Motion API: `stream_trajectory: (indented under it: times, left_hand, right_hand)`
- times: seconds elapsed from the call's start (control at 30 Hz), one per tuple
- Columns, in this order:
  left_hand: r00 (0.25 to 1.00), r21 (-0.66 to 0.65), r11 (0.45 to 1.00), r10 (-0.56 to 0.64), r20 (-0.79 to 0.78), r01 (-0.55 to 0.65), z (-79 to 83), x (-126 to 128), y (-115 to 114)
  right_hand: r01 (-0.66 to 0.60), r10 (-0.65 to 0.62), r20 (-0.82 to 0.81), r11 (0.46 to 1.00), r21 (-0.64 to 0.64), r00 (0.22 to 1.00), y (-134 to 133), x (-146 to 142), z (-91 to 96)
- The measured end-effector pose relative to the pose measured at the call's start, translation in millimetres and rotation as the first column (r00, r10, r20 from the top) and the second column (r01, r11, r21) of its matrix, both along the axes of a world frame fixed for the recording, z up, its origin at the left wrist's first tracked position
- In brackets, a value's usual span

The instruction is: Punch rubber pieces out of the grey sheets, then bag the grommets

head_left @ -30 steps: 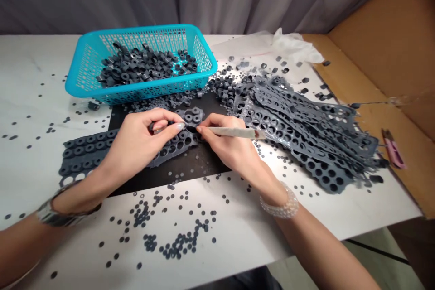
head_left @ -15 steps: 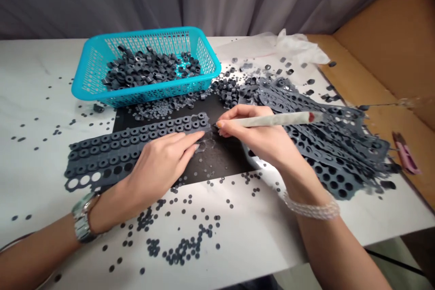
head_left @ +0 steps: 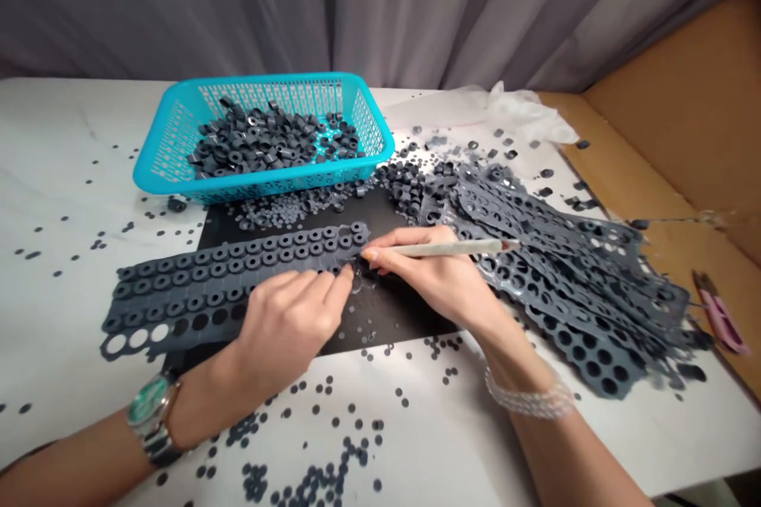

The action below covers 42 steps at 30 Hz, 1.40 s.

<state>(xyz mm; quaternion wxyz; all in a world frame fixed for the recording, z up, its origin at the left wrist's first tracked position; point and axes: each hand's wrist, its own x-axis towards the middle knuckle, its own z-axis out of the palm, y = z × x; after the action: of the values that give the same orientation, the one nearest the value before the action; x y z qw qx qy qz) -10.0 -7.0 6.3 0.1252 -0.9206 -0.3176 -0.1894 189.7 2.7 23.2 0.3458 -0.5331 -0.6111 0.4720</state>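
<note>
Rubber strip [head_left: 238, 269] now flat on black mat [head_left: 386, 317] on table [head_left: 53, 174], no longer lifted. Left hand [head_left: 285, 325] presses its right end, fingers unclenched. Right hand [head_left: 440, 277] grips stick [head_left: 452, 248].

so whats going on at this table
A person works at a white table. The left hand presses down on a grey rubber strip of rings lying partly on a black mat. The right hand holds a pale stick, its tip at the strip's right end. A teal basket behind holds loose rings; punched-out strips are piled to the right.
</note>
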Motion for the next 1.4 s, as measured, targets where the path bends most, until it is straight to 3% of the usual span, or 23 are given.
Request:
stream_trajectory:
  times: [0.13, 0.43, 0.73, 0.93, 1.0, 1.07, 1.1, 1.13, 1.17, 1.2, 1.23, 1.27, 1.3, 1.33, 1.4]
  left_hand:
    - [1.0, 0.081, 0.997, -0.009, -0.024, 0.011, 2.4, 5.0, -5.0]
    - [1.0, 0.028, 1.0, 0.008, 0.015, -0.008, -0.3, 6.0, -3.7]
    - [1.0, 0.011, 1.0, -0.004, 0.03, 0.004, -1.2, 5.1, 1.4]
    - [0.973, 0.014, 0.986, -0.166, 0.162, 0.166, 1.8, 7.1, -20.0]
    - [0.949, -0.047, 0.973, -0.21, 0.234, 0.226, 3.4, 6.3, -24.3]
    - [0.919, -0.282, 0.933, -0.105, 0.38, 0.223, 6.8, 3.9, -18.2]
    - [0.889, -0.465, 0.859, 0.028, 0.458, 0.213, 9.5, 2.5, -11.5]
    - [0.842, -0.684, 0.716, 0.274, 0.464, 0.144, 12.7, 1.2, -3.3]
    - [0.771, -0.85, 0.502, 0.474, 0.426, 0.161, 16.4, 0.1, 5.4]
    - [0.679, -0.924, 0.278, 0.627, 0.383, 0.265, 20.4, -0.7, 13.7]
    - [0.587, -0.914, 0.088, 0.741, 0.326, 0.396, 24.3, -1.1, 20.8]
    - [0.513, -0.85, -0.048, 0.815, 0.27, 0.524, 28.1, -1.3, 26.1]
    - [0.451, -0.766, -0.132, 0.865, 0.222, 0.63, 31.5, -1.2, 29.5]
    - [0.405, -0.689, -0.178, 0.896, 0.181, 0.703, 34.6, -0.9, 31.1]
    - [0.351, -0.59, -0.218, 0.929, 0.12, 0.777, 39.3, -0.1, 30.5]
  right_hand:
    - [-0.028, 0.028, 0.015, 1.0, -0.004, 0.999, 1.0, 0.1, 1.8]
    - [-0.058, 0.058, 0.035, 0.998, -0.007, 0.998, 1.4, 0.1, -3.5]
    - [-0.134, 0.113, 0.154, 0.982, 0.13, 0.981, 1.2, -2.2, -3.0]
    - [-0.15, 0.097, 0.246, 0.967, 0.207, 0.964, 1.5, -4.9, -3.2]
    - [-0.131, 0.088, 0.226, 0.974, 0.184, 0.97, 1.4, -4.9, -3.8]
    - [-0.086, 0.062, 0.179, 0.988, 0.127, 0.982, 1.3, -4.1, -4.3]
    - [-0.061, 0.046, 0.156, 0.994, 0.095, 0.987, 1.4, -3.4, -4.6]
    - [-0.035, 0.025, 0.137, 0.997, 0.067, 0.99, 1.5, -2.6, -4.8]
    - [-0.011, 0.006, 0.124, 0.999, 0.045, 0.992, 1.6, -1.8, -5.1]
    - [0.011, -0.015, 0.115, 0.999, 0.036, 0.993, 1.8, -1.0, -5.4]
    - [0.032, -0.036, 0.108, 0.999, 0.037, 0.994, 1.8, -0.5, -5.5]
    - [0.056, -0.06, 0.104, 0.997, 0.045, 0.993, 1.8, -0.1, -5.5]
    - [0.081, -0.087, 0.101, 0.995, 0.056, 0.991, 1.5, -0.1, -5.2]
    - [0.105, -0.112, 0.1, 0.992, 0.068, 0.989, 0.9, -0.4, -4.6]
    - [0.123, -0.129, 0.088, 0.99, 0.07, 0.988, -1.1, -1.9, -2.7]
